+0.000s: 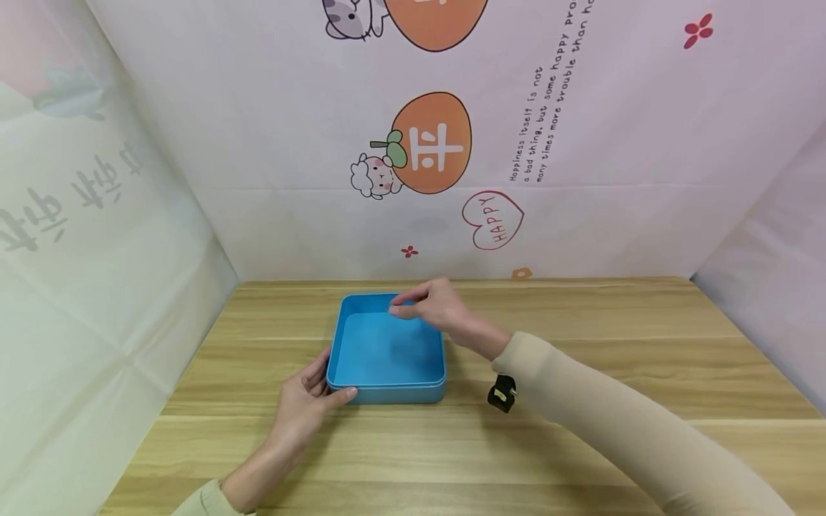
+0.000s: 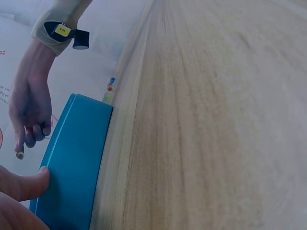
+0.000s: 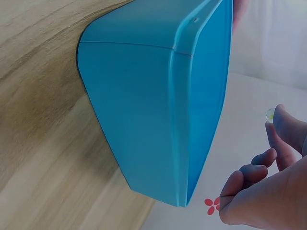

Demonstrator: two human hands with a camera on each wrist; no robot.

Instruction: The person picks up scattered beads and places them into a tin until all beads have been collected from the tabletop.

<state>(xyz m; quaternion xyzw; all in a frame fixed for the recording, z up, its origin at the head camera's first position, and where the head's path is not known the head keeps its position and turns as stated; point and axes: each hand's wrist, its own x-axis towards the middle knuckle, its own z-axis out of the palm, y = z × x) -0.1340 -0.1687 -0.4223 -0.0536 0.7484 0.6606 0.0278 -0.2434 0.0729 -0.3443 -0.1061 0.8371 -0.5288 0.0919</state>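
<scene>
A blue, open-topped square box [image 1: 387, 351] stands on the wooden table, and its inside floor looks bare where it shows. My left hand [image 1: 306, 401] holds the box at its near left corner, thumb on the front wall and fingers along the left side. Above the far right part of the box is my right hand [image 1: 435, 308]. Between its thumb and index finger it pinches a small clear glass marble [image 3: 270, 115] with yellow inside, also seen in the left wrist view. Its other fingers are curled in.
Beyond the box, several colourful marbles [image 2: 110, 87] lie on the table in the left wrist view; the head view does not show them. A printed white cloth [image 1: 290, 215] hangs behind the wooden table [image 1: 581, 459]. A black wrist camera [image 1: 502, 394] hangs at the right sleeve.
</scene>
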